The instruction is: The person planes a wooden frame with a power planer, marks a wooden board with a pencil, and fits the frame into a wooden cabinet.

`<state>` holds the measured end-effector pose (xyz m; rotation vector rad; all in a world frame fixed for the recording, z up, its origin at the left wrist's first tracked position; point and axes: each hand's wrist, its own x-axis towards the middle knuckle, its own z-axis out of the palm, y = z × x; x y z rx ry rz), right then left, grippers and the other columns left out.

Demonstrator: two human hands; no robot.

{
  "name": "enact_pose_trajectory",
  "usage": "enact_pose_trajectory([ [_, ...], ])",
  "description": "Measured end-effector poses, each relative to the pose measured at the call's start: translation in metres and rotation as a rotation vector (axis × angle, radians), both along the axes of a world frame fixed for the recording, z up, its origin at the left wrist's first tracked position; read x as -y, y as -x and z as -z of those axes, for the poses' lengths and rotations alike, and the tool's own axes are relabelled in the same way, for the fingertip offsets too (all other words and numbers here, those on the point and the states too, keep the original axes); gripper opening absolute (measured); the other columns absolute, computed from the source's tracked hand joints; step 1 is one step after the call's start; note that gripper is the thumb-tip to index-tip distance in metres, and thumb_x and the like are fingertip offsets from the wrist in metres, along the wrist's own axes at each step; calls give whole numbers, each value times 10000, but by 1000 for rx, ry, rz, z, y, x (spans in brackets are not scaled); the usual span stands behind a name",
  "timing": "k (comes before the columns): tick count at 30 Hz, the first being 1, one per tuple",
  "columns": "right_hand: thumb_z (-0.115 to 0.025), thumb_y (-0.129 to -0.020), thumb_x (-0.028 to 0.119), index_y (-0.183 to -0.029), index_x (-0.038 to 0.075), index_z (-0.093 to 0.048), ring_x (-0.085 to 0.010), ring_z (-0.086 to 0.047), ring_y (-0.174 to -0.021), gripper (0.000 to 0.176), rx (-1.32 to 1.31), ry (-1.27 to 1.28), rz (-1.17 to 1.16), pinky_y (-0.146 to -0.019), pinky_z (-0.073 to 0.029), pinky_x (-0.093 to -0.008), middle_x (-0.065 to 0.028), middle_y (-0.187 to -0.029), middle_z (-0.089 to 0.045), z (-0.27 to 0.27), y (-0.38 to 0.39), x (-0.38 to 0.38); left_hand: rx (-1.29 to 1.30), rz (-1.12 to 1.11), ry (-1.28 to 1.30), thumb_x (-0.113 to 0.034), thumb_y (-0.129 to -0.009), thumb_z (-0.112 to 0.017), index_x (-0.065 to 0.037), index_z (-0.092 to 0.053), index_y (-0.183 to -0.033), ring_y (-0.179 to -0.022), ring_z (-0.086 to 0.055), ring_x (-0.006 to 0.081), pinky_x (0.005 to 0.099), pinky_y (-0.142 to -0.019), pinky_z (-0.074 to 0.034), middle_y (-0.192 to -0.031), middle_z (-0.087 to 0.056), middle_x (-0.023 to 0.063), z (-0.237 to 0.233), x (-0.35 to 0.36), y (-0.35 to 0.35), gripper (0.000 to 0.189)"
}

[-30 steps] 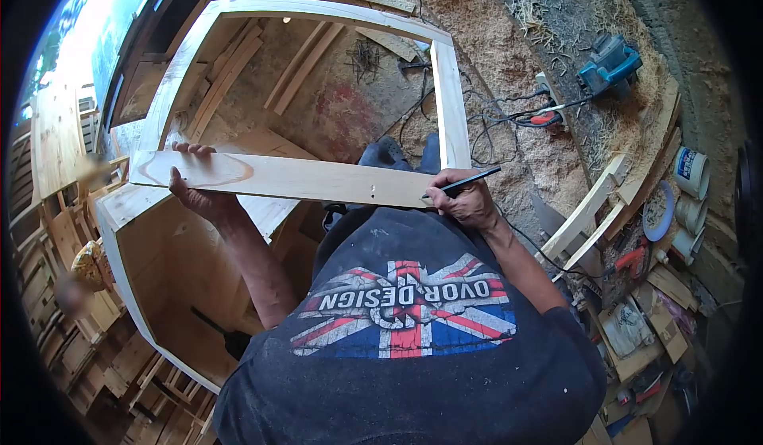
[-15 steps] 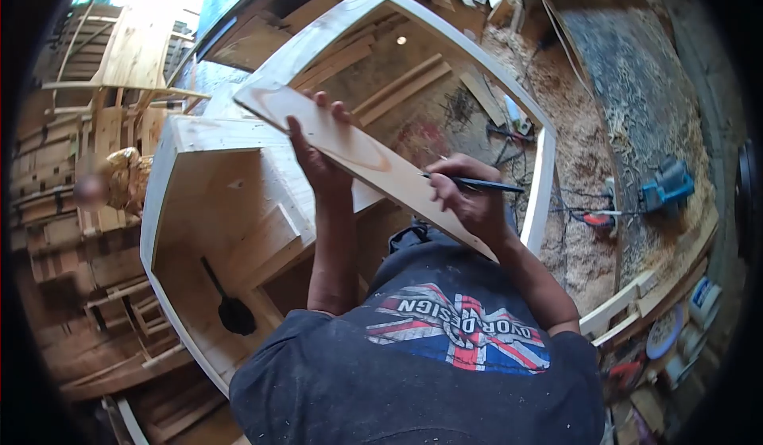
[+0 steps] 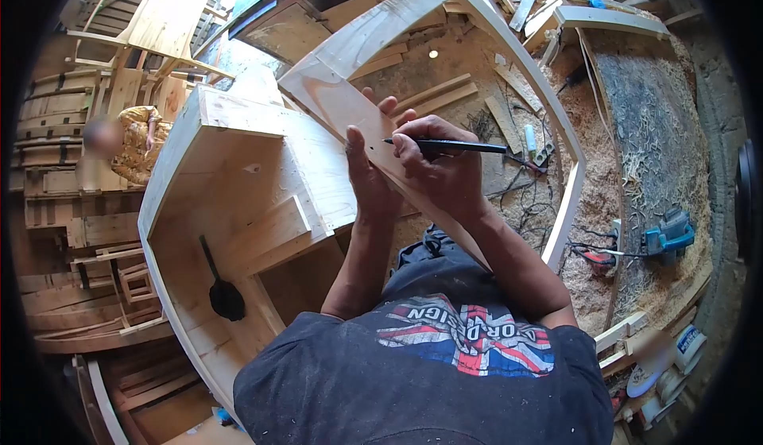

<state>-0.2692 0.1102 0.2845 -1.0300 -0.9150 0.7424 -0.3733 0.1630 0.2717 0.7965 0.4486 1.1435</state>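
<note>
A long pale wooden board (image 3: 334, 99) slants across the middle, its far end overlapping a curved wooden frame (image 3: 520, 59). My left hand (image 3: 372, 183) grips the board from below, thumb along the near edge and fingertips showing past the far edge. In my right hand (image 3: 445, 167) is a slim black pen (image 3: 469, 146), pinched between thumb and fingers. Its tip points left, right at the board's face and close to my left thumb. A small dark spot lies on the wood beside that thumb.
To the left stands a wooden box structure (image 3: 238, 119) with a black paddle-shaped object (image 3: 226, 300) inside. A blue power tool (image 3: 670, 234) rests among shavings and cables at right. Another person (image 3: 141, 143) in patterned clothing is at far left, near stacked timber.
My right hand with the pen has moved up along the board, close to my left hand. The left hand still grips the board, and the whole view has shifted somewhat.
</note>
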Motion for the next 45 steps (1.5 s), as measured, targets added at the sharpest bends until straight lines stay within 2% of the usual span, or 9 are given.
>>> enact_pose_trajectory([
  [11,-697,-911,23,-938,-6,-709,-66,-636,-693,41,-13,13,88,-626,-518,-251,-46,-787,-691,-19,-8,-1,43,93,-19,-635,-951,-624,-70,-257,-1608,-1296,-567,308,469,-1075,-532,-1461,-506,206,9,-3,1,941],
  [17,-706,-907,34,-945,-3,-713,-74,-653,-708,53,149,-99,84,-638,-531,-253,-68,-792,-696,-14,-3,-11,79,109,6,-522,-943,-669,-74,-218,-1620,-1351,-541,319,463,-1115,-509,-1536,-453,218,8,-1,-1,929],
  [19,-712,-908,44,-926,1,-712,-76,-656,-692,46,109,-82,109,-634,-530,-253,-72,-761,-691,-15,-2,-13,34,82,37,-407,-910,-742,-57,-232,-1602,-1321,-562,350,472,-1068,-550,-1536,-434,223,6,0,-1,929],
  [27,-726,-915,66,-903,-5,-699,-71,-648,-653,77,14,127,21,-612,-528,-254,-57,-709,-683,-1,-1,16,155,117,23,-403,-952,-671,-71,-234,-1609,-1367,-517,378,520,-1151,-468,-1539,-436,204,15,-5,3,856],
  [29,-731,-922,64,-908,-9,-700,-66,-644,-655,81,201,43,49,-608,-527,-253,-49,-707,-681,3,-1,25,177,117,18,-397,-954,-670,-70,-238,-1607,-1366,-513,388,532,-1156,-459,-1532,-439,202,18,-8,7,847],
  [31,-741,-925,67,-904,-12,-700,-63,-643,-654,92,123,64,64,-602,-526,-253,-43,-708,-682,11,-1,31,101,82,-9,-401,-953,-657,-72,-251,-1599,-1361,-516,391,531,-1160,-452,-1515,-454,199,18,-9,8,831],
  [33,-747,-926,73,-904,-13,-701,-57,-635,-646,101,-188,242,-21,-598,-523,-252,-42,-698,-679,15,1,37,124,75,31,-366,-930,-690,-76,-261,-1592,-1350,-526,389,522,-1155,-460,-1507,-458,210,16,-7,10,841],
  [37,-744,-934,89,-911,-15,-706,-43,-622,-639,113,127,94,35,-600,-520,-240,-43,-698,-690,16,1,33,160,65,64,-312,-899,-718,-78,-277,-1579,-1328,-546,387,512,-1147,-473,-1486,-472,219,14,-7,9,844],
  [45,-745,-932,96,-903,-15,-711,-46,-627,-637,119,139,98,47,-602,-523,-241,-50,-702,-697,14,4,30,119,62,35,-334,-919,-659,-68,-263,-1583,-1340,-538,385,515,-1159,-457,-1486,-475,210,16,-8,9,818],
])
